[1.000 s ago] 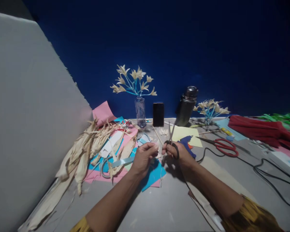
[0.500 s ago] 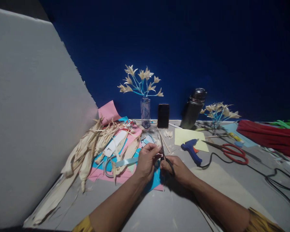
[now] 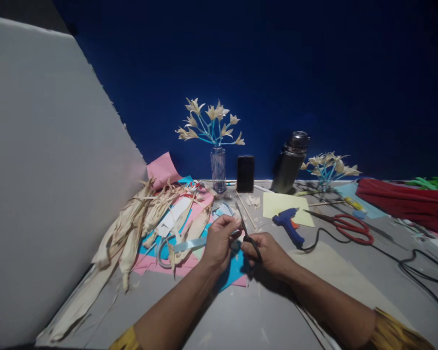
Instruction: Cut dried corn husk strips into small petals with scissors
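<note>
In front of me, my right hand [image 3: 264, 250] is closed around the black handles of small scissors [image 3: 253, 247], whose blades point up and away from me. My left hand [image 3: 221, 240] is pinched close beside the blades; whatever is between its fingertips is too small to make out. A light blue ribbon [image 3: 191, 244] runs out from behind the left wrist across dried corn husks [image 3: 193, 231]. Beyond the scissors lie small pale husk pieces [image 3: 253, 201] and a thin wooden stick [image 3: 246, 210]. Blue paper [image 3: 235, 273] shows under both hands.
Husk flowers stand in a glass bottle [image 3: 218, 170] by a phone [image 3: 246, 174] and a dark flask [image 3: 292, 163]. To the right are a blue glue gun [image 3: 289, 226] with a black cord, red-handled scissors [image 3: 354, 229], yellow paper [image 3: 273, 204] and red cloth [image 3: 397, 199].
The view has shifted slightly. Both hands stay close together in nearly the same place; the scissor blades look a little more closed and tilted slightly left.
</note>
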{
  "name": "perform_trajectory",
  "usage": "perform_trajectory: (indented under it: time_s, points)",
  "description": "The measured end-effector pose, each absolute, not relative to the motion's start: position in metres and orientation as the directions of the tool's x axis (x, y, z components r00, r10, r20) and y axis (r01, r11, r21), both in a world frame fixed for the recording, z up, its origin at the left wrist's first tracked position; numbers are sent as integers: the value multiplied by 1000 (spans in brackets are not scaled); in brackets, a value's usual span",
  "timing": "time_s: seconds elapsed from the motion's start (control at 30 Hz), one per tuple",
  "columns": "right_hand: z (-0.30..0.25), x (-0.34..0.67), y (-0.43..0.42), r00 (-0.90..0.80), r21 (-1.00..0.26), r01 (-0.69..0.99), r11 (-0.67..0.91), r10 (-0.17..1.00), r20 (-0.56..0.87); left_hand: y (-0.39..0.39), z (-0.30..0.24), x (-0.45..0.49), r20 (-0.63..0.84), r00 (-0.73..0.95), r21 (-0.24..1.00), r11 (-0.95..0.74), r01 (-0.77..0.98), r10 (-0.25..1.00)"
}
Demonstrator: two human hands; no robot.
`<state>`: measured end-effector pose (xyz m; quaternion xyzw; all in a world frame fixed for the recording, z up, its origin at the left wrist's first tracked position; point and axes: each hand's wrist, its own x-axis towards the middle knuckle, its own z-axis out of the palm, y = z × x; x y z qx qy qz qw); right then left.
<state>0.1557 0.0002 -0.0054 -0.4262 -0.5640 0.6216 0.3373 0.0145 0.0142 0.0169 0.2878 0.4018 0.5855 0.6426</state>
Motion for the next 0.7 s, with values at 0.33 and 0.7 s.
perform_trajectory:
  time_s: [0.33, 0.7]
  points:
    - [-7, 164, 7, -339, -992, 35, -117, 933, -122, 13, 18, 12, -172, 68, 848, 183, -498, 983]
    - [2, 170, 14, -409, -995, 48, -84, 908, -96, 8, 25, 10, -60, 372, 880, 225, -418, 926]
